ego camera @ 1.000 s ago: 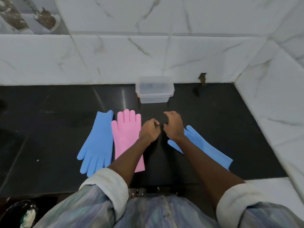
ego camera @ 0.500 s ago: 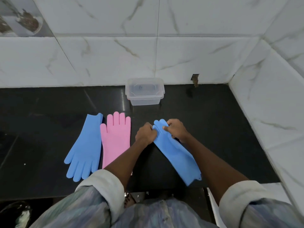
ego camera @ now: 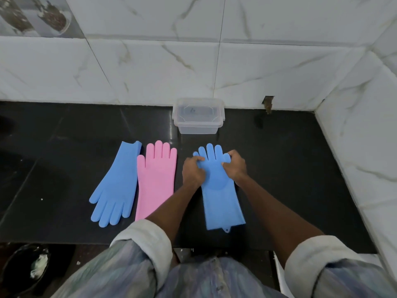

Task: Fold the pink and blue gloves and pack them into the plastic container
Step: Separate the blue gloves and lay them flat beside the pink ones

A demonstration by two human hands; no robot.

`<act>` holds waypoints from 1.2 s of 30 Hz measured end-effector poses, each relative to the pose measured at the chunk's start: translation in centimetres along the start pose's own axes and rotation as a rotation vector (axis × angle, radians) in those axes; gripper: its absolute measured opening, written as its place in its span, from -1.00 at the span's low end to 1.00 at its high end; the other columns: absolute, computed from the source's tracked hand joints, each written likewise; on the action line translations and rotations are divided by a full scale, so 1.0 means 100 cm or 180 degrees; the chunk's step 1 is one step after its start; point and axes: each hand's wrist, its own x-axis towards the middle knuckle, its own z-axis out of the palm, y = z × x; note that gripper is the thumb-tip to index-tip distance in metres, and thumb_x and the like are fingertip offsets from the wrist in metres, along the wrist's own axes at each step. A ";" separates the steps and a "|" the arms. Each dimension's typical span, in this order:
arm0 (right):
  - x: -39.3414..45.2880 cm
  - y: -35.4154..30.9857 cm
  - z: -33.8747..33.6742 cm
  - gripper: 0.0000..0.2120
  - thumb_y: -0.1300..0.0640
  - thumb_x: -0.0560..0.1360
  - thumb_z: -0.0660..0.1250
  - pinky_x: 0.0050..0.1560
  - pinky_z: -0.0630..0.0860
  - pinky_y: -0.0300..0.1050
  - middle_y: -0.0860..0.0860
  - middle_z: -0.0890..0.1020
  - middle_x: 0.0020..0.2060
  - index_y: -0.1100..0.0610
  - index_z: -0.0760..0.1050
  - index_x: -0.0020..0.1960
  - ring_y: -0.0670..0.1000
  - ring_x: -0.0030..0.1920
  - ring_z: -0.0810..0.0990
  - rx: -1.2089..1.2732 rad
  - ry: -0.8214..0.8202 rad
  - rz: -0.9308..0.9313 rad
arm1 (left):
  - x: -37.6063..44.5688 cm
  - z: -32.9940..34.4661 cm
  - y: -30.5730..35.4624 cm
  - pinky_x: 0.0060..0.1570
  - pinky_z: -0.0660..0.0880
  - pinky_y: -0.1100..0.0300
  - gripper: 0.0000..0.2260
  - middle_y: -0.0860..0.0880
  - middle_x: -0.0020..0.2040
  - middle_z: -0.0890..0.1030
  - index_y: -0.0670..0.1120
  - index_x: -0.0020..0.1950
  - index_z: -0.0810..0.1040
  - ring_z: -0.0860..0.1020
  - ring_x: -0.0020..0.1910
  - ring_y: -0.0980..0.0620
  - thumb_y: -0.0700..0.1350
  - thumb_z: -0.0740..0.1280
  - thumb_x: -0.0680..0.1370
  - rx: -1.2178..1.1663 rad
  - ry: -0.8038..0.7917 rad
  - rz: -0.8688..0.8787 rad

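Straightened blue glove (ego camera: 219,186), fingers wallward.

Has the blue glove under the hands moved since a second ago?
Yes. The right blue glove swung from lying diagonally to pointing its fingertips at the plastic container.

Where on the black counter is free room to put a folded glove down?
Free: the counter between the held blue glove and the right wall, and left of the container. Crowded: the front middle, where the other blue glove, pink glove and both hands lie.
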 end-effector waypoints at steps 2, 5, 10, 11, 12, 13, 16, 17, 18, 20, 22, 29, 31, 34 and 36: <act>0.000 -0.004 0.001 -0.76 0.30 0.54 0.31 -0.06 0.58 -0.02 0.10 0.63 0.07 0.19 0.49 0.20 0.14 0.05 0.62 0.0218 0.0025 0.0017 | 0.012 -0.012 0.007 0.34 0.42 0.20 -0.55 -0.20 0.44 0.46 -0.16 0.46 0.52 0.51 0.40 -0.16 -0.42 0.27 0.58 0.0182 -0.0121 0.0204; 0.000 -0.011 0.005 -0.78 0.32 0.55 0.30 -0.16 0.50 -0.11 0.09 0.62 0.06 0.20 0.47 0.18 0.08 -0.01 0.59 0.0322 0.0111 0.0004 | 0.021 -0.026 0.009 0.50 0.32 0.17 -0.40 -0.19 0.57 0.30 -0.18 0.63 0.31 0.40 0.52 -0.17 -0.44 0.26 0.59 0.0685 -0.0538 0.0464; -0.008 -0.017 0.015 -0.52 0.42 0.49 0.40 0.27 0.56 -0.01 0.13 0.48 0.33 0.20 0.43 0.36 0.15 0.31 0.52 -0.0457 0.0400 -0.0291 | 0.003 -0.023 -0.008 0.57 0.32 0.05 -0.41 -0.14 0.63 0.21 -0.12 0.63 0.31 0.32 0.58 -0.16 -0.33 0.33 0.60 0.0984 -0.0651 0.0617; -0.012 -0.017 0.019 -0.45 0.42 0.47 0.42 0.34 0.53 -0.02 0.13 0.45 0.37 0.19 0.41 0.41 0.15 0.35 0.47 -0.0682 0.0451 -0.0461 | -0.001 -0.021 -0.013 0.57 0.32 0.05 -0.44 -0.13 0.62 0.23 -0.12 0.61 0.34 0.33 0.57 -0.15 -0.31 0.34 0.60 0.0981 -0.0515 0.0597; -0.018 -0.019 0.025 -0.42 0.41 0.46 0.42 0.37 0.50 -0.03 0.12 0.43 0.39 0.18 0.40 0.44 0.14 0.37 0.44 -0.0918 0.0514 -0.0676 | -0.005 -0.021 -0.018 0.57 0.33 0.04 -0.46 -0.12 0.61 0.26 -0.13 0.59 0.36 0.34 0.57 -0.14 -0.29 0.35 0.61 0.0953 -0.0363 0.0542; -0.024 -0.023 0.030 -0.40 0.40 0.46 0.41 0.41 0.46 -0.03 0.12 0.42 0.41 0.17 0.39 0.46 0.14 0.39 0.41 -0.1162 0.0557 -0.0892 | -0.007 -0.022 -0.020 0.57 0.34 0.04 -0.50 -0.11 0.60 0.29 -0.13 0.57 0.40 0.35 0.56 -0.12 -0.27 0.35 0.62 0.0899 -0.0217 0.0480; -0.035 -0.039 0.051 -0.53 0.30 0.56 0.35 0.46 0.36 -0.06 0.10 0.47 0.40 0.15 0.44 0.46 0.11 0.41 0.43 -0.1371 0.0442 -0.1325 | -0.019 -0.031 -0.022 0.41 0.52 0.08 -0.70 -0.07 0.40 0.50 -0.11 0.38 0.56 0.53 0.35 -0.07 -0.20 0.36 0.64 0.0580 0.0253 0.0596; -0.039 -0.047 0.061 -0.63 0.26 0.60 0.34 0.43 0.40 -0.05 0.09 0.54 0.34 0.15 0.51 0.39 0.10 0.36 0.49 -0.1052 0.0349 -0.1337 | -0.021 -0.037 -0.023 0.31 0.57 0.10 -0.77 -0.06 0.31 0.56 -0.10 0.30 0.60 0.57 0.24 -0.03 -0.18 0.35 0.65 0.0484 0.0354 0.0664; -0.042 -0.053 0.069 -0.74 0.23 0.62 0.33 0.37 0.48 -0.03 0.09 0.62 0.24 0.16 0.58 0.30 0.09 0.27 0.56 -0.0677 0.0257 -0.1303 | -0.023 -0.046 -0.021 0.23 0.60 0.13 -0.82 -0.06 0.25 0.58 -0.10 0.25 0.61 0.58 0.18 -0.02 -0.17 0.34 0.66 0.0382 0.0407 0.0669; -0.068 -0.084 0.108 -0.83 0.21 0.66 0.32 0.21 0.63 0.03 0.10 0.70 0.08 0.18 0.65 0.18 0.08 0.10 0.66 -0.0019 -0.0225 -0.1297 | -0.026 -0.085 -0.040 0.17 0.56 0.19 -0.83 -0.07 0.25 0.60 -0.11 0.26 0.60 0.59 0.18 -0.04 -0.19 0.33 0.67 0.0288 0.0853 0.0432; -0.089 -0.113 0.143 -0.78 0.22 0.68 0.30 0.15 0.69 0.01 0.12 0.72 0.11 0.18 0.64 0.26 0.09 0.09 0.71 0.0251 -0.0603 -0.1255 | -0.027 -0.125 -0.064 0.18 0.51 0.21 -0.78 -0.08 0.30 0.59 -0.09 0.31 0.60 0.59 0.24 -0.05 -0.20 0.35 0.66 0.0352 0.1302 0.0055; -0.102 -0.160 0.182 -0.62 0.23 0.68 0.17 0.45 0.49 0.12 0.11 0.55 0.41 0.17 0.48 0.47 0.16 0.38 0.54 0.0447 -0.2068 -0.0627 | -0.028 -0.183 -0.106 0.19 0.56 -0.04 -0.57 -0.10 0.49 0.39 -0.10 0.44 0.50 0.49 0.40 -0.13 -0.30 0.35 0.58 0.0695 0.1071 -0.0555; -0.105 -0.162 0.193 -0.56 0.20 0.69 0.17 0.53 0.39 0.09 0.06 0.43 0.53 0.13 0.37 0.57 0.11 0.48 0.44 0.0055 -0.2254 -0.0681 | -0.030 -0.191 -0.118 0.37 0.50 -0.09 -0.45 -0.13 0.66 0.15 -0.16 0.60 0.30 0.31 0.57 -0.17 -0.27 0.34 0.62 0.0938 0.0880 -0.0806; -0.104 -0.156 0.200 -0.49 0.17 0.69 0.24 0.55 0.35 -0.02 0.04 0.35 0.60 0.10 0.28 0.63 0.09 0.55 0.36 -0.0320 -0.2274 -0.0835 | -0.027 -0.201 -0.124 0.51 0.36 -0.04 -0.32 -0.21 0.66 0.17 -0.22 0.66 0.11 0.22 0.61 -0.22 -0.20 0.39 0.63 0.1123 0.0784 -0.0937; -0.105 -0.153 0.203 -0.47 0.16 0.69 0.27 0.52 0.38 0.00 0.06 0.35 0.59 0.09 0.26 0.63 0.11 0.54 0.37 -0.0492 -0.2260 -0.0933 | -0.023 -0.206 -0.124 0.47 0.40 -0.06 -0.23 -0.23 0.57 0.30 -0.21 0.67 0.09 0.32 0.56 -0.23 -0.21 0.46 0.58 0.0805 0.0872 -0.0982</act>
